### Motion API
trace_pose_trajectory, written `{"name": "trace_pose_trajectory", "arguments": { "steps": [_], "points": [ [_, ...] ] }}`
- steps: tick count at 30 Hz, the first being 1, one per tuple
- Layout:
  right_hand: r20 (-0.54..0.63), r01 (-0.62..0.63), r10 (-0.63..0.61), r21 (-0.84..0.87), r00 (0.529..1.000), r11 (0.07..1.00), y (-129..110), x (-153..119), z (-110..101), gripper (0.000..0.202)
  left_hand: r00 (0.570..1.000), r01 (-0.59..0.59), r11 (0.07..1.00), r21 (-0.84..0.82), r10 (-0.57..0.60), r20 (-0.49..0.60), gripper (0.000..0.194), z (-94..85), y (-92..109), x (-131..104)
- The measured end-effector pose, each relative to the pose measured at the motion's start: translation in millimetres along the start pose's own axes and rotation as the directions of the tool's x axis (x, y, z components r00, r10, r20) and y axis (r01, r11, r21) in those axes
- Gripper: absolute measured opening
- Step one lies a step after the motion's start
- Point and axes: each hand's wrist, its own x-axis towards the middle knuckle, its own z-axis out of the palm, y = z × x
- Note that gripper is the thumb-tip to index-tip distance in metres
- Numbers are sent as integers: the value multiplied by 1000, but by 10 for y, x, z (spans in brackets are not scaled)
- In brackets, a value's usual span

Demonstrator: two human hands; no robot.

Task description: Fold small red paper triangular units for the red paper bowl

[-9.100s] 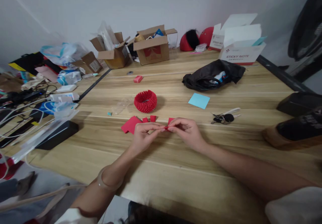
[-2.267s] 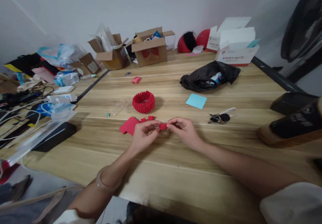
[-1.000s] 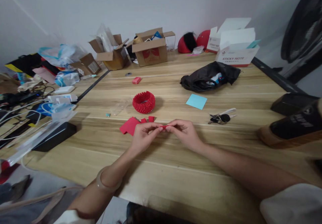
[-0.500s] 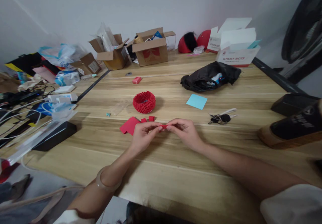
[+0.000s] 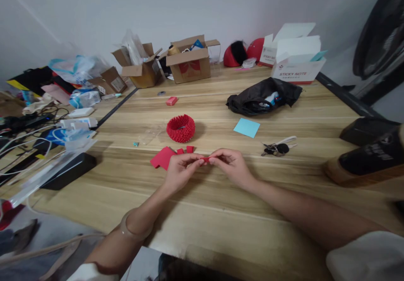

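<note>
A small piece of red paper (image 5: 206, 159) is pinched between both hands above the wooden table. My left hand (image 5: 179, 171) grips its left end with thumb and forefinger, and my right hand (image 5: 232, 166) grips the right end the same way. Flat red paper (image 5: 163, 157) lies just behind and left of my left hand, with small red pieces (image 5: 190, 149) beside it. Farther back stands a round red bowl shape (image 5: 181, 128) made of many pointed folded pieces.
Behind my right hand lie a blue paper square (image 5: 247, 127), keys (image 5: 276, 148) and a black bag (image 5: 264, 97). A small red block (image 5: 171, 100) is farther back. Open boxes (image 5: 189, 64) line the wall; a dark bottle (image 5: 366, 159) is at the right.
</note>
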Motion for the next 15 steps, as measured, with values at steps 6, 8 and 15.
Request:
{"name": "trace_pose_trajectory", "arguments": {
  "steps": [6,8,15],
  "points": [
    [7,16,-16,4,1000,1000,-28,4,-7,20,1000,1,1000,6,-1,11,13,1,0,-2],
    [10,9,-9,11,1000,1000,-33,6,-7,22,1000,3,1000,12,-3,16,13,1,-2,-1],
    [-15,-11,12,68,1000,998,-1,8,10,22,1000,-3,1000,28,4,-11,19,-13,-41,9]
  ]
}}
